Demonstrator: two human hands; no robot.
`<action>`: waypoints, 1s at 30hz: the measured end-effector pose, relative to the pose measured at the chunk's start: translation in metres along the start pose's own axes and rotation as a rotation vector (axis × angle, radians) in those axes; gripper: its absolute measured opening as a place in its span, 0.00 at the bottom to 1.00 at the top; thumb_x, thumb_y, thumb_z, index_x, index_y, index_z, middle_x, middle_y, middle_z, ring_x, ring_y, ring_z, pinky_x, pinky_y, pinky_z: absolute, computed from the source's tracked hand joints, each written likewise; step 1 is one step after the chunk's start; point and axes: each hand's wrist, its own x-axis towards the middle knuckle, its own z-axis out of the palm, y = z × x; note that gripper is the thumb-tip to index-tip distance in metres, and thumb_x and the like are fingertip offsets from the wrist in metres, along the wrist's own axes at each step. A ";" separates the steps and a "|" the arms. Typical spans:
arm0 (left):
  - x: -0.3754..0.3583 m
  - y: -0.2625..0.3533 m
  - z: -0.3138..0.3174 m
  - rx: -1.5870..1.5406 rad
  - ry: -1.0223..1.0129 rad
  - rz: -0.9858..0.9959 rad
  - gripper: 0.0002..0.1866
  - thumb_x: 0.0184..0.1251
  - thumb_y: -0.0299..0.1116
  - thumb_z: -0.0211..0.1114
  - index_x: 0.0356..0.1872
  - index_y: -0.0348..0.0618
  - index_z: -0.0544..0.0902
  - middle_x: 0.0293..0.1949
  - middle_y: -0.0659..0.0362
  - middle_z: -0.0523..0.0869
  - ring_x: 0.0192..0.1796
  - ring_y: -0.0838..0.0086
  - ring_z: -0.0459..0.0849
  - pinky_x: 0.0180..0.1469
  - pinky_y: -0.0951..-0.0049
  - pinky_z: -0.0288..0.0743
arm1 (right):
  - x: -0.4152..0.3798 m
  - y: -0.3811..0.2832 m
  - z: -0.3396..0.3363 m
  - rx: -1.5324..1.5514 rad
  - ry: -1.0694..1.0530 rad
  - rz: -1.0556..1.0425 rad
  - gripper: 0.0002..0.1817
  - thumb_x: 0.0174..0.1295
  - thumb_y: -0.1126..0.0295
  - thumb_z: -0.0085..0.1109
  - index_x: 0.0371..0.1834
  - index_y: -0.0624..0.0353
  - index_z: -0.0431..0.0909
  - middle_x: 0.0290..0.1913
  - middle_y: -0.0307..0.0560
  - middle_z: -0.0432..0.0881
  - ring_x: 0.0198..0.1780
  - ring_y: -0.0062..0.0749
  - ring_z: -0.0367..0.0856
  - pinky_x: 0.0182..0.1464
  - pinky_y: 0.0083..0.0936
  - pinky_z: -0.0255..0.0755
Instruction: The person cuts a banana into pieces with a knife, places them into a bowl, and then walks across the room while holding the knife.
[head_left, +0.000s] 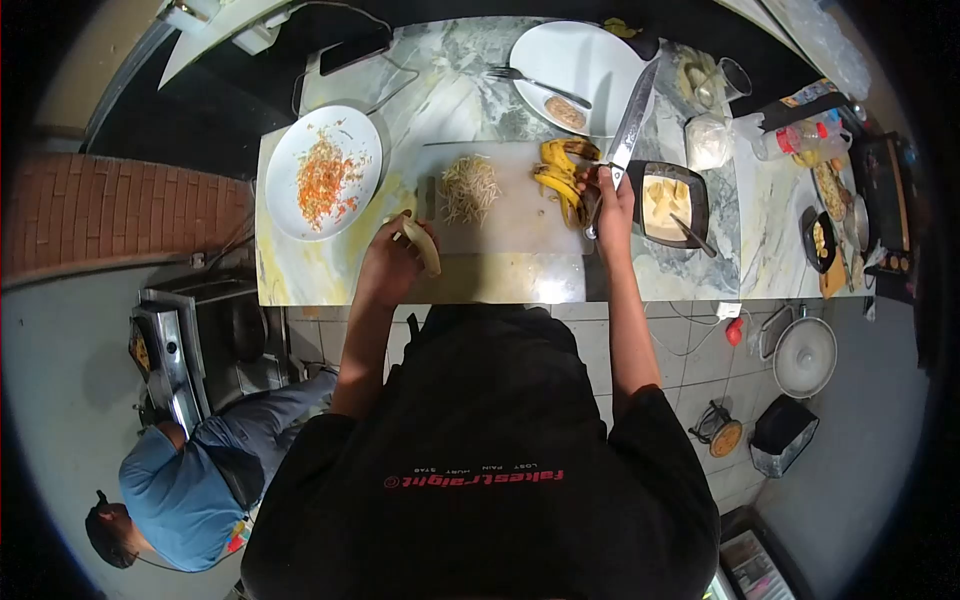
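My left hand (392, 262) is wrapped round a peeled banana (424, 247) at the left front of a white cutting board (500, 235). A heap of bean sprouts (470, 190) lies on the board. In my right hand (612, 205) is the handle of a large knife (633, 122), its blade pointing up and away over the plate's edge. Yellow banana peels (560, 180) with dark spots lie on the board just left of my right hand. To the right of that hand, a black square bowl (647, 232) holds a pale mixture with yellow pieces and a spoon.
Shredded orange vegetables lie on a white plate (280, 200) at left. A large white plate (540, 50) with a fork (545, 87) stands behind. Bagged white powder (708, 142), a glass (733, 78) and bottles (800, 137) are at right. A person in blue (185, 500) is at lower left.
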 end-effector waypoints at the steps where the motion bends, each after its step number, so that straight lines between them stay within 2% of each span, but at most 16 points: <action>1: 0.003 0.002 0.005 0.001 -0.006 -0.003 0.16 0.75 0.38 0.64 0.57 0.44 0.75 0.52 0.51 0.80 0.55 0.56 0.81 0.64 0.50 0.76 | -0.004 -0.002 0.002 -0.258 0.082 -0.150 0.17 0.79 0.60 0.56 0.59 0.63 0.75 0.44 0.47 0.85 0.43 0.29 0.81 0.52 0.27 0.77; 2: 0.004 0.004 0.008 0.003 -0.008 -0.006 0.15 0.75 0.37 0.64 0.56 0.44 0.75 0.51 0.51 0.81 0.55 0.56 0.81 0.62 0.51 0.77 | -0.010 -0.003 0.005 -0.515 0.164 -0.295 0.15 0.80 0.61 0.54 0.55 0.63 0.75 0.40 0.45 0.84 0.40 0.22 0.80 0.47 0.23 0.77; 3: 0.004 -0.001 0.014 -0.018 -0.006 -0.032 0.15 0.75 0.37 0.64 0.56 0.44 0.75 0.51 0.51 0.81 0.55 0.56 0.81 0.62 0.51 0.77 | -0.023 -0.022 0.007 -0.546 0.172 -0.284 0.15 0.80 0.61 0.54 0.55 0.63 0.75 0.40 0.45 0.84 0.40 0.22 0.80 0.47 0.23 0.77; 6: 0.015 0.020 0.022 -0.090 -0.064 -0.082 0.14 0.76 0.36 0.63 0.56 0.43 0.75 0.49 0.52 0.81 0.55 0.57 0.81 0.62 0.52 0.78 | -0.055 -0.030 0.038 -0.251 0.045 -0.078 0.12 0.81 0.64 0.52 0.50 0.64 0.74 0.38 0.43 0.84 0.37 0.21 0.80 0.45 0.24 0.77; 8: 0.021 0.030 0.025 0.043 -0.129 -0.026 0.14 0.77 0.36 0.62 0.56 0.43 0.75 0.49 0.52 0.81 0.55 0.58 0.81 0.63 0.53 0.77 | -0.071 -0.021 0.055 -0.284 -0.070 -0.015 0.13 0.81 0.64 0.52 0.54 0.64 0.76 0.41 0.42 0.85 0.42 0.20 0.79 0.49 0.24 0.76; 9: 0.024 0.033 0.025 0.036 -0.133 -0.033 0.14 0.77 0.36 0.62 0.56 0.43 0.75 0.49 0.52 0.81 0.55 0.58 0.81 0.63 0.53 0.77 | -0.079 -0.013 0.060 -0.452 -0.102 -0.042 0.14 0.80 0.62 0.53 0.56 0.63 0.77 0.44 0.41 0.85 0.44 0.20 0.78 0.51 0.22 0.73; 12: 0.030 0.039 0.023 0.028 -0.159 -0.038 0.13 0.78 0.36 0.61 0.55 0.43 0.75 0.49 0.53 0.81 0.55 0.60 0.81 0.63 0.54 0.77 | -0.086 0.014 0.078 -0.511 -0.067 -0.011 0.14 0.79 0.62 0.54 0.54 0.62 0.76 0.41 0.40 0.82 0.42 0.21 0.75 0.49 0.21 0.70; 14: 0.030 0.039 0.020 0.012 -0.216 -0.048 0.11 0.79 0.36 0.59 0.54 0.43 0.76 0.49 0.54 0.80 0.55 0.61 0.81 0.63 0.54 0.78 | -0.080 0.031 0.087 -0.544 -0.068 -0.046 0.13 0.79 0.62 0.54 0.52 0.63 0.74 0.35 0.41 0.78 0.39 0.23 0.71 0.45 0.24 0.69; 17: 0.033 0.041 0.012 0.063 -0.190 -0.064 0.10 0.79 0.35 0.57 0.54 0.43 0.76 0.49 0.54 0.79 0.55 0.61 0.81 0.64 0.55 0.78 | -0.068 0.043 0.102 -0.552 -0.048 -0.081 0.13 0.78 0.63 0.54 0.49 0.64 0.72 0.32 0.42 0.75 0.36 0.23 0.69 0.42 0.28 0.69; 19: 0.030 0.044 0.006 0.042 -0.190 -0.053 0.11 0.79 0.35 0.57 0.54 0.43 0.76 0.49 0.54 0.79 0.55 0.62 0.81 0.64 0.55 0.77 | -0.053 0.051 0.102 -0.573 -0.063 -0.053 0.16 0.78 0.61 0.55 0.53 0.65 0.74 0.34 0.45 0.78 0.38 0.23 0.71 0.44 0.28 0.71; 21: 0.024 0.049 0.000 0.032 -0.188 -0.048 0.11 0.79 0.35 0.57 0.54 0.44 0.75 0.49 0.55 0.79 0.55 0.62 0.81 0.64 0.55 0.77 | -0.042 0.056 0.106 -0.548 -0.031 -0.207 0.20 0.78 0.59 0.55 0.60 0.65 0.74 0.37 0.46 0.81 0.40 0.24 0.74 0.48 0.25 0.72; 22: 0.020 0.051 -0.001 0.026 -0.187 -0.062 0.11 0.79 0.35 0.58 0.55 0.44 0.76 0.50 0.55 0.79 0.55 0.62 0.81 0.64 0.55 0.77 | -0.039 0.049 0.105 -0.564 -0.057 -0.107 0.23 0.79 0.58 0.54 0.66 0.65 0.74 0.43 0.46 0.83 0.44 0.24 0.75 0.53 0.24 0.72; 26: 0.024 0.060 -0.020 -0.009 -0.193 -0.063 0.11 0.78 0.34 0.59 0.55 0.44 0.77 0.50 0.54 0.80 0.56 0.62 0.81 0.65 0.55 0.77 | -0.029 0.052 0.110 -0.497 -0.072 -0.100 0.21 0.80 0.59 0.53 0.66 0.64 0.75 0.48 0.41 0.82 0.49 0.22 0.73 0.58 0.23 0.69; 30: 0.025 0.063 -0.026 -0.042 -0.158 -0.056 0.11 0.78 0.34 0.60 0.55 0.44 0.78 0.50 0.54 0.81 0.56 0.62 0.81 0.66 0.54 0.77 | -0.034 0.059 0.119 -0.432 -0.109 -0.086 0.20 0.80 0.60 0.53 0.65 0.63 0.75 0.46 0.38 0.82 0.48 0.21 0.73 0.57 0.23 0.69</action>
